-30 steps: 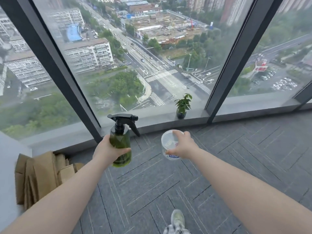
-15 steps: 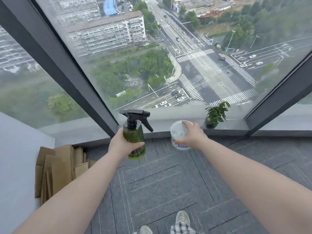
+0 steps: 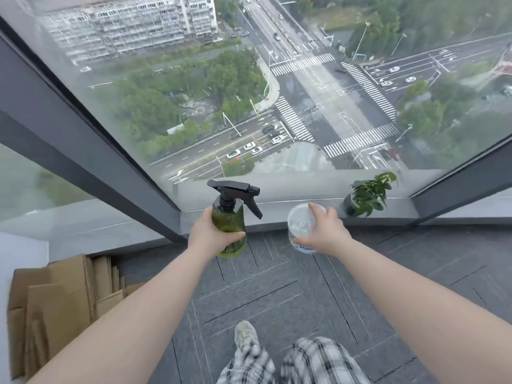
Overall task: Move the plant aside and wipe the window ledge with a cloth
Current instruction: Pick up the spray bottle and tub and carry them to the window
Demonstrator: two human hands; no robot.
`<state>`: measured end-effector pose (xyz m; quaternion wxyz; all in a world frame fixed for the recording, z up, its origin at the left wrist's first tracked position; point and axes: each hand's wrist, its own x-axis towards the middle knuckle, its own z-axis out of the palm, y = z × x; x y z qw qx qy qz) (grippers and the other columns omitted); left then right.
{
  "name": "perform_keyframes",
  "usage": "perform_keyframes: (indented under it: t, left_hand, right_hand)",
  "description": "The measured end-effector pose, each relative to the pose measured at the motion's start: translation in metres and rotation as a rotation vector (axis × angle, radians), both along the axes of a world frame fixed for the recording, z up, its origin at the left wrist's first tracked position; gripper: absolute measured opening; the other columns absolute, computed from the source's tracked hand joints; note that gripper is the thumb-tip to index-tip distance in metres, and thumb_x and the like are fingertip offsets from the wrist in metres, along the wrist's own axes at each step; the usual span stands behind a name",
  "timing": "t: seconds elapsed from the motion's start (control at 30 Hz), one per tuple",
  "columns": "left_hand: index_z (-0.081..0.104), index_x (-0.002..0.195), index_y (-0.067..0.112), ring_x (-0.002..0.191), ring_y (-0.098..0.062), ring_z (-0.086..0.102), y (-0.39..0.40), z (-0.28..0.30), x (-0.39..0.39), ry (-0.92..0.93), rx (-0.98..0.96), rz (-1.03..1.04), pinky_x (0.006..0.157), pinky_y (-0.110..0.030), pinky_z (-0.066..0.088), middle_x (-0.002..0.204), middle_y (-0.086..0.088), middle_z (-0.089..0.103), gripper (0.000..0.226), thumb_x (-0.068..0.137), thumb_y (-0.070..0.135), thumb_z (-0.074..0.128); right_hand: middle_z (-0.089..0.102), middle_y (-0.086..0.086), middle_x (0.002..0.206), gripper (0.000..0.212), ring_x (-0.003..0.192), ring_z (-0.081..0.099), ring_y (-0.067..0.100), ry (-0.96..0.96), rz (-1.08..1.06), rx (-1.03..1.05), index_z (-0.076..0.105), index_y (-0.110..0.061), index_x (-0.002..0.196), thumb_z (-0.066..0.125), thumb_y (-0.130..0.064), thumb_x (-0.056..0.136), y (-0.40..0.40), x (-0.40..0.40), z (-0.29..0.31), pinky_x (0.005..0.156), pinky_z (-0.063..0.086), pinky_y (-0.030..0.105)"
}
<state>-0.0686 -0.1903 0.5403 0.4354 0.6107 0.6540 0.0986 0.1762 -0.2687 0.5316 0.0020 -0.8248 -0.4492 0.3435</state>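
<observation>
A small green plant [image 3: 370, 194] in a dark pot stands on the grey window ledge [image 3: 291, 207], near the right window post. My left hand [image 3: 210, 234] grips a green spray bottle [image 3: 231, 217] with a black trigger head, held upright just before the ledge. My right hand [image 3: 325, 234] holds a clear round plastic tub [image 3: 302, 227] with a white lid and a blue label, left of the plant and apart from it. No loose cloth shows; what is in the tub is unclear.
Flattened cardboard boxes [image 3: 63, 295] lean against the white wall at the lower left. Dark window posts [image 3: 91, 139] slant down to the ledge on both sides. Grey carpet tiles [image 3: 291, 295] cover the floor, with my shoe [image 3: 245, 335] and checked trousers below.
I have stepped closer to the window, so the ledge and plant are nearer and larger. Both hands have kept their hold and moved forward to the ledge edge.
</observation>
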Motion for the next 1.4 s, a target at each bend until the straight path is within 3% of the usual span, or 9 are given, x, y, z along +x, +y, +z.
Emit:
perform_keyframes:
  t: [0.17,0.37,0.63,0.9,1.1,1.4]
  left_hand:
    - [0.05,0.098,0.023,0.092,-0.017,0.055,0.035,-0.055,0.004,0.036,-0.027,0.023,0.082,-0.035,0.05,0.097,0.008,0.058,0.056,0.059,0.036,0.088]
    - [0.055,0.091,0.021,0.1,-0.022,0.053,0.069,-0.15,0.021,0.14,0.024,0.018,0.085,-0.039,0.051,0.1,-0.001,0.051,0.057,0.051,0.045,0.087]
    - [0.061,0.091,0.032,0.097,-0.018,0.065,0.115,-0.308,0.051,0.043,0.004,0.178,0.08,-0.043,0.057,0.1,0.006,0.066,0.069,0.031,0.06,0.08]
    - [0.059,0.093,0.033,0.099,-0.02,0.063,0.148,-0.431,0.075,0.019,0.05,0.197,0.084,-0.044,0.056,0.104,0.006,0.065,0.067,0.035,0.057,0.081]
    - [0.06,0.091,0.033,0.098,-0.019,0.063,0.165,-0.49,0.084,-0.006,0.097,0.207,0.084,-0.043,0.056,0.101,0.008,0.066,0.07,0.028,0.061,0.076]
    - [0.06,0.094,0.035,0.101,-0.019,0.062,0.176,-0.52,0.085,-0.025,0.141,0.217,0.087,-0.042,0.055,0.104,0.008,0.065,0.068,0.031,0.058,0.075]
  right_hand:
    - [0.026,0.012,0.144,0.101,0.136,0.025,0.034,-0.015,-0.013,-0.022,0.017,-0.031,0.149,0.075,-0.052,0.069,0.037,0.001,-0.052,0.106,0.037,0.046]
    - [0.024,0.012,0.146,0.099,0.137,0.021,0.033,-0.08,0.009,-0.019,0.015,-0.032,0.148,0.071,-0.056,0.071,0.076,0.016,-0.132,0.105,0.035,0.045]
    - [0.017,0.013,0.15,0.104,0.14,0.016,0.031,-0.011,-0.014,0.011,0.008,-0.031,0.152,0.072,-0.054,0.073,0.119,0.044,-0.277,0.109,0.03,0.044]
    - [0.021,0.013,0.146,0.107,0.139,0.02,0.031,-0.031,-0.004,0.059,0.005,-0.031,0.152,0.073,-0.052,0.073,0.153,0.067,-0.403,0.107,0.032,0.043]
    - [0.019,0.014,0.147,0.107,0.14,0.018,0.032,-0.055,0.016,0.077,0.005,-0.033,0.151,0.073,-0.052,0.071,0.177,0.081,-0.464,0.106,0.034,0.044]
    - [0.023,0.015,0.143,0.106,0.136,0.022,0.034,-0.072,0.017,0.101,0.008,-0.033,0.151,0.074,-0.049,0.07,0.19,0.089,-0.504,0.107,0.034,0.042]
